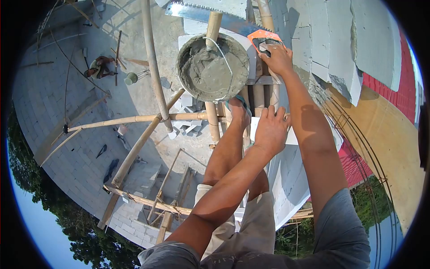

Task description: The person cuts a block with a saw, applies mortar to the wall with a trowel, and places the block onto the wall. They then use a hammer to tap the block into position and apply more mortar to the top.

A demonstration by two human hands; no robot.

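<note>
Your two arms [316,139] and grey sleeves [342,219] are closest. Your right hand [278,58] has its fingers wrapped round the orange handle of the saw [237,24], up past the bucket [183,74]. The saw's teeth face away from you, and its blade passes behind the wooden stick [214,27] that stands in the grey mud [201,76]. Your left hand [271,134] is over a white block [293,138] with its fingers bent; I can't tell if it grips the block or just leans on it.

Watch out: if your right hand gets loose, the saw could slip and fall. Pulling it sideways might bump the stick and tip the bucket. Your foot [237,114] is right by the bucket, so a small kick could spill mud. You are high up on poles [154,62], and a person [99,67] sits far below, so anything you drop could hurt someone.
</note>
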